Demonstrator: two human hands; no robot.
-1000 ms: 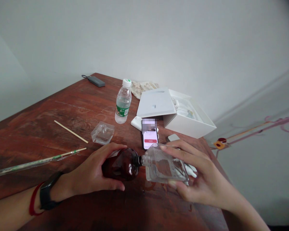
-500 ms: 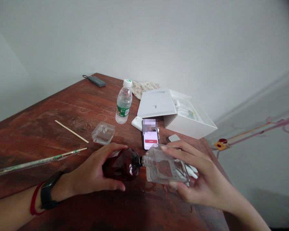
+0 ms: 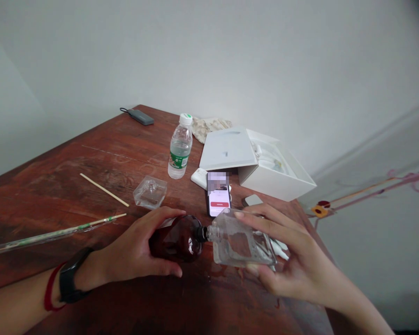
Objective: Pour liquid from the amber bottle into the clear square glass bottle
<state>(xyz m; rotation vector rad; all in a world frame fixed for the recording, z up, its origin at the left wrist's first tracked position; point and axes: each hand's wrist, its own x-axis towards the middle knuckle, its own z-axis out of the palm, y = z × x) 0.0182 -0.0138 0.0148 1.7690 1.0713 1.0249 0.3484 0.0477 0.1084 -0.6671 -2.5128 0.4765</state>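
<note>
A dark brown bottle (image 3: 179,239) lies tilted in my left hand (image 3: 139,249), thumb below and fingers above, its black neck pointing right. My right hand (image 3: 289,251) grips a clear square glass bottle (image 3: 242,242), tipped on its side with its threaded neck facing left. The two mouths meet, or nearly so, above the table; whether liquid passes between them cannot be made out. A clear square lid-like piece (image 3: 150,192) stands on the table beyond my left hand. White items behind the glass bottle are partly hidden by my right fingers.
On the wooden table (image 3: 101,158) are a water bottle (image 3: 179,148), a lit phone (image 3: 219,197), an open white box (image 3: 275,174), a cloth (image 3: 209,126) and a grey device (image 3: 141,117). A loose stick (image 3: 104,190) and wrapped sticks (image 3: 56,237) lie left. Wet spots show near the front.
Almost nothing differs. The glass bottle in my right hand sits very slightly lower and further right, and the whole view has shifted a little.
</note>
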